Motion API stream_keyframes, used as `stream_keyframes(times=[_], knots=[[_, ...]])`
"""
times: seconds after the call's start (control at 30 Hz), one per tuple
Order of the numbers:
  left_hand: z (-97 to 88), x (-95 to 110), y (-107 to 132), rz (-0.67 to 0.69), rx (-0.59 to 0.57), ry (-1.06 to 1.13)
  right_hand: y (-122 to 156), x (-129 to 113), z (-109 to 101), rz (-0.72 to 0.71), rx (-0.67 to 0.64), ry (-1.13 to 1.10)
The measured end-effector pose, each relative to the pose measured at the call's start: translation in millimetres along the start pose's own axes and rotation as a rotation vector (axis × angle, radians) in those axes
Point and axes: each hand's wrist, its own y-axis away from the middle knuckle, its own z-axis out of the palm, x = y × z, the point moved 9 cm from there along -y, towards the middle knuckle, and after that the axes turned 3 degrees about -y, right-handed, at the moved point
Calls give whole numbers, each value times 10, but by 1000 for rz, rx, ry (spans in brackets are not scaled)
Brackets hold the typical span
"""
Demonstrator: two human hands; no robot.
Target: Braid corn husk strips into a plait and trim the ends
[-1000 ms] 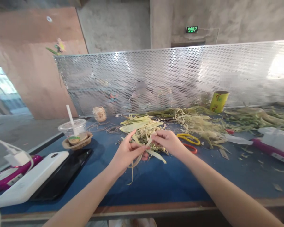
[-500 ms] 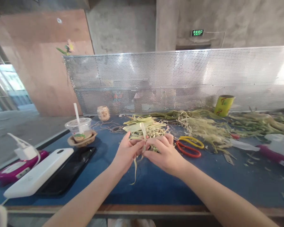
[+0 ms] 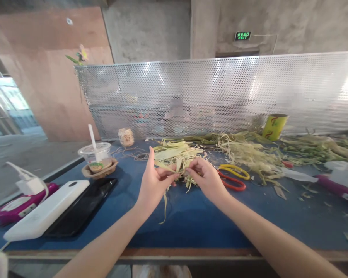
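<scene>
My left hand pinches a pale green strip of dried leaf, much like corn husk, between thumb and fingers; its index finger points up. The fingertips of my right hand are closed on the same strip from the other side. Behind both hands lies a heap of leaf strips on the blue tabletop. One thin strip trails down below my left hand. Just right of my right hand rest scissors with a red handle and a yellow handle.
At left are a plastic cup with a straw, a white power bank, a black phone and a purple power strip. More plant fibres and a yellow roll lie right, before a perforated metal screen.
My right hand has shifted slightly right, away from my left, and its fingers have re-formed into a pinch. The strip's upright end has folded down between the hands.
</scene>
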Motion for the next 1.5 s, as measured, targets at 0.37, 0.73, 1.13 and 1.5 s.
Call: stream_keyframes(times=[0.37, 0.73, 1.13, 1.5], knots=[[-18, -78, -22, -87, -24, 63, 34, -46, 78, 4, -128, -59], [-40, -166, -25, -227, -53, 163, 102, -487, 110, -466, -447, 306], [45, -159, 0, -222, -85, 252, 210, -606, 92, -628, -213, 593], [124, -106, 40, -127, -169, 82, 87, -447, 97, -446, -169, 334]])
